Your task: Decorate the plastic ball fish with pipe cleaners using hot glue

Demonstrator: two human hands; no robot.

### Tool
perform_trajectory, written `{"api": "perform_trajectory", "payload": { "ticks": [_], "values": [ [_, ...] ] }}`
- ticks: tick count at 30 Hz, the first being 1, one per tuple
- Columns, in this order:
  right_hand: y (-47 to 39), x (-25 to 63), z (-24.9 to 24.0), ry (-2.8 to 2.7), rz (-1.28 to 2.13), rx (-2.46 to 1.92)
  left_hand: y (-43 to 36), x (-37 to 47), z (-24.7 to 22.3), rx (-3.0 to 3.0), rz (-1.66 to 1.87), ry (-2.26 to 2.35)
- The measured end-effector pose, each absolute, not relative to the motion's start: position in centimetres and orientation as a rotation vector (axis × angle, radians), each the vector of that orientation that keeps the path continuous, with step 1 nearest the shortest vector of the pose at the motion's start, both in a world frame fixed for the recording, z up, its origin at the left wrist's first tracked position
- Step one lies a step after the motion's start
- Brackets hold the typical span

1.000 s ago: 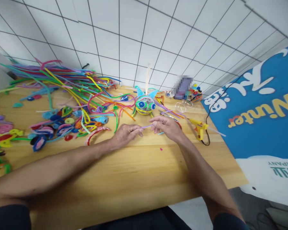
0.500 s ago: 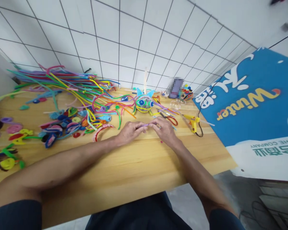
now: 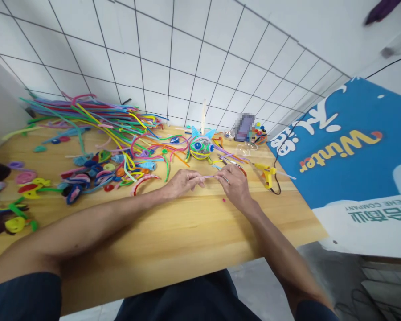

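Note:
A short purple pipe cleaner [image 3: 209,176] stretches between my two hands above the wooden table. My left hand [image 3: 183,183] pinches one end of it. The other end is pinched in the fingers of my right hand [image 3: 233,182], which partly hide it. Just beyond my hands stands a round fish-like figure [image 3: 201,147] with blue eyes, light-blue spikes and yellow and green trim; a pale stick rises behind it. A tiny red piece [image 3: 224,200] lies below my right hand.
Long colourful pipe cleaners [image 3: 96,113] are piled at the back left, with coiled shapes [image 3: 90,174] in front. A yellow glue gun [image 3: 266,173] with a cord lies right of my hands, near red-handled scissors [image 3: 242,171]. A blurred-out phone [image 3: 244,127] leans by the wall.
My hands have drawn slightly apart, the right one moving right, so more of the purple pipe cleaner shows between them. The camera view has shifted a little.

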State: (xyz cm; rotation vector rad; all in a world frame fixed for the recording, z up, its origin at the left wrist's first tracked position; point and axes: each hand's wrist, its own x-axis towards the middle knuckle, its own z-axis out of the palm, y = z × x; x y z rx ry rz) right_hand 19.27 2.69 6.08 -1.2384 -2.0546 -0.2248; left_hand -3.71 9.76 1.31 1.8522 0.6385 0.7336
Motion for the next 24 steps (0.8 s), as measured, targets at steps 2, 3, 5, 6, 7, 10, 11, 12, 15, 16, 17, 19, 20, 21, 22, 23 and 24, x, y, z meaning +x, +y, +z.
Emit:
{"api": "perform_trajectory", "payload": {
  "ticks": [2, 3, 5, 6, 7, 10, 11, 12, 15, 16, 17, 19, 20, 21, 22, 23, 24],
  "values": [
    [3.0, 19.3, 6.0, -2.055, -0.227, -1.253, 9.8, -3.7, 1.3, 1.847, 0.724, 0.696],
    [3.2, 19.4, 5.9, -2.055, -0.204, -1.262, 9.8, -3.7, 1.4, 1.844, 0.721, 0.727],
    [3.6, 19.5, 5.8, -2.058, -0.136, -1.270, 9.8, -3.9, 1.5, 1.855, 0.732, 0.784],
    [3.8, 19.5, 5.8, -2.061, -0.106, -1.270, 9.8, -4.0, 1.5, 1.882, 0.744, 0.806],
    [3.9, 19.6, 5.8, -2.067, -0.083, -1.267, 9.8, -4.1, 1.6, 1.925, 0.754, 0.827],
    [4.1, 19.6, 5.9, -2.108, -0.067, -1.252, 9.6, -4.3, 1.7, 2.106, 0.738, 0.895],
    [4.0, 19.5, 6.0, -2.124, -0.076, -1.245, 9.5, -4.3, 1.8, 2.160, 0.751, 0.916],
    [4.0, 19.3, 6.1, -2.141, -0.091, -1.236, 9.4, -4.2, 1.9, 2.202, 0.787, 0.931],
    [3.8, 18.5, 6.7, -2.202, -0.144, -1.190, 8.8, -3.8, 2.3, 2.238, 0.918, 0.888],
    [3.8, 18.4, 7.0, -2.227, -0.155, -1.163, 8.6, -3.7, 2.5, 2.227, 0.898, 0.854],
    [3.9, 18.4, 7.5, -2.248, -0.154, -1.134, 8.5, -3.6, 2.8, 2.213, 0.839, 0.828],
    [4.2, 19.2, 8.6, -2.242, -0.103, -1.086, 8.4, -3.7, 3.4, 2.182, 0.698, 0.802],
    [4.4, 20.0, 9.2, -2.207, -0.053, -1.079, 8.5, -4.0, 3.9, 2.165, 0.651, 0.802],
    [4.7, 21.0, 9.8, -2.147, 0.004, -1.091, 8.8, -4.4, 4.3, 2.149, 0.633, 0.813],
    [5.1, 22.2, 10.3, -2.068, 0.056, -1.117, 9.1, -4.8, 4.9, 2.133, 0.635, 0.830],
    [5.5, 23.5, 10.8, -1.986, 0.104, -1.157, 9.5, -5.4, 5.4, 2.119, 0.661, 0.862],
    [6.0, 24.7, 11.2, -1.896, 0.146, -1.194, 10.1, -5.9, 5.9, 2.114, 0.718, 0.913]
  ]
}}
